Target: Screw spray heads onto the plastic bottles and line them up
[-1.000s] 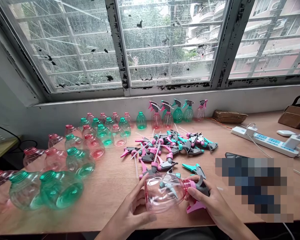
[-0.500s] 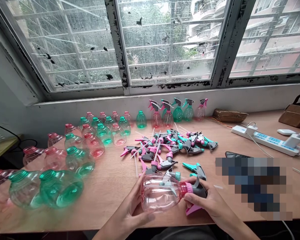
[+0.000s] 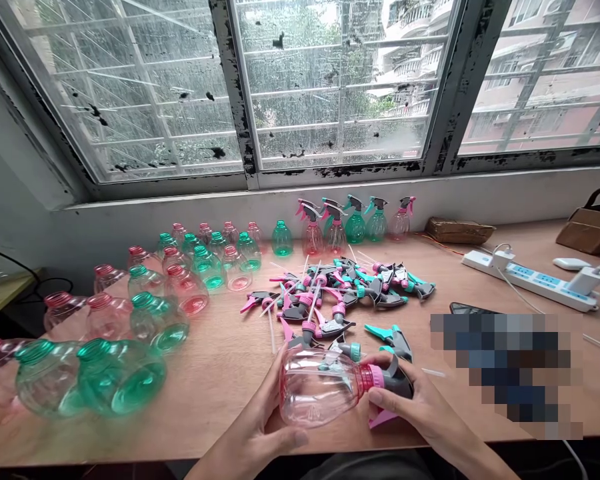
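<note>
A clear pink spray bottle (image 3: 317,393) lies sideways between my hands, its neck pointing right. My left hand (image 3: 270,417) is wrapped around the bottle's base end. At the neck, my right hand (image 3: 405,393) grips the pink collar and grey spray head (image 3: 397,381); a pink trigger (image 3: 381,419) sticks out below it. Just beyond the bottle lies a heap of loose spray heads (image 3: 340,293) in pink, teal and grey, some with white dip tubes. A teal and grey spray head (image 3: 393,341) rests near my right hand.
Open pink and green bottles (image 3: 125,377) fill the left side. Several bottles with spray heads (image 3: 355,223) stand by the wall. To the right are a white power strip (image 3: 530,277), a phone (image 3: 473,308) partly under a blurred patch, and a brown box (image 3: 587,223).
Both hands and the pink bottle stay almost in place, with only a very slight shift left. The grip looks the same, and the things on the table have not been moved.
</note>
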